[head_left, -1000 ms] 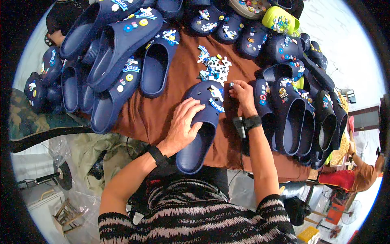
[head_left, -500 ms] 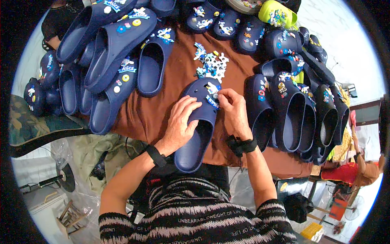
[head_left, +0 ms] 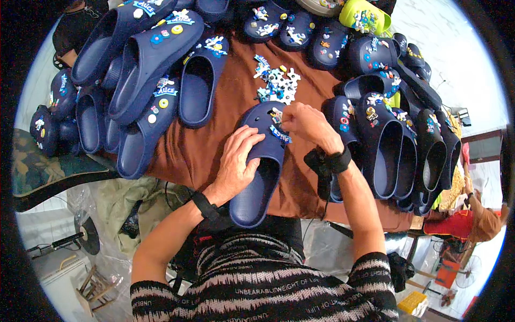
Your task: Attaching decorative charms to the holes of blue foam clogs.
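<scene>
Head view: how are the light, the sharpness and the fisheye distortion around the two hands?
Head view: even daylight, soft shadows; the left hand and right hand on the navy clog are sharp; the charm pile is crisp; the floor at upper right is washed out; the brown table bends toward the black rim.

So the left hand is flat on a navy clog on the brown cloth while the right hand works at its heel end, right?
Not quite. The head view shows the right hand at the toe end of the navy clog, where the charms sit, not the heel. The left hand does lie flat on it, on the brown cloth.
</scene>
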Tool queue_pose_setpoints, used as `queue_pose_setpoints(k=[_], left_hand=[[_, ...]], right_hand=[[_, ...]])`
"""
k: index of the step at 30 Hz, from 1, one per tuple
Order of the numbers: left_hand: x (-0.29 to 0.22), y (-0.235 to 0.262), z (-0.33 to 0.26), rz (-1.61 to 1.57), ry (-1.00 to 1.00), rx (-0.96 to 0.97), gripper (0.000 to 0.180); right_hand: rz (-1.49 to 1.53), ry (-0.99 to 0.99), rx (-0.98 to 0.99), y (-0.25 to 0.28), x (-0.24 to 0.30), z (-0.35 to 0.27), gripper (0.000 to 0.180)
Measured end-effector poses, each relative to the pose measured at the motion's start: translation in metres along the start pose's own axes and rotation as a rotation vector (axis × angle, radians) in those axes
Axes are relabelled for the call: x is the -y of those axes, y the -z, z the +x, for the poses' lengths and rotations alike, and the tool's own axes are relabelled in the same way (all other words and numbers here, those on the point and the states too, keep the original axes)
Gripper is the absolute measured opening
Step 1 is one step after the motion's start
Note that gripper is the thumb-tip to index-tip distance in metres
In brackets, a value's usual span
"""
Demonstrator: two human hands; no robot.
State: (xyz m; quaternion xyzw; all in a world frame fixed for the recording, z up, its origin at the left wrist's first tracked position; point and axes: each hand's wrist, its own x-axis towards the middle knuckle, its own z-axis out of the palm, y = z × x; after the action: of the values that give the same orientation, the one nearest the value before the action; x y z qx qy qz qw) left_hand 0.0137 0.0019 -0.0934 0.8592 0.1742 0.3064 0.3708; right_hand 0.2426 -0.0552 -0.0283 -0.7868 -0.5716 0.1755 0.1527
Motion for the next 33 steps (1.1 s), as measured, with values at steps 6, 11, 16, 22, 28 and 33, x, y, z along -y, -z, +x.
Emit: queue_pose_setpoints(k=[6,11,16,22,28,33], left_hand=[[0.001,0.0,-0.002,0.003,0.019,-0.009,0.052],[-0.003,0.0,0.0,-0.018,0.023,-0.01,0.053],[-0.002,0.002,-0.003,-0.021,0.028,-0.009,0.053],[-0.002,0.001,-0.002,-0.027,0.012,-0.019,0.053],[-0.001,-0.001,-0.002,-0.034,0.033,-0.02,0.054],[0.0,0.001,-0.004,-0.039,0.043,-0.019,0.055]], right_hand=[[-0.381,0.07,0.137,-0.001,0.023,0.021,0.019],[-0.386,0.108,-0.011,-0.008,0.016,-0.003,0.015],[-0.506,0.197,-0.24,-0.029,0.029,-0.02,0.008],[-0.185,-0.04,-0.315,-0.013,-0.023,0.03,0.015],[-0.034,-0.014,-0.239,-0.029,-0.049,0.065,0.024],[-0.031,-0.002,-0.198,-0.034,-0.046,0.074,0.029]])
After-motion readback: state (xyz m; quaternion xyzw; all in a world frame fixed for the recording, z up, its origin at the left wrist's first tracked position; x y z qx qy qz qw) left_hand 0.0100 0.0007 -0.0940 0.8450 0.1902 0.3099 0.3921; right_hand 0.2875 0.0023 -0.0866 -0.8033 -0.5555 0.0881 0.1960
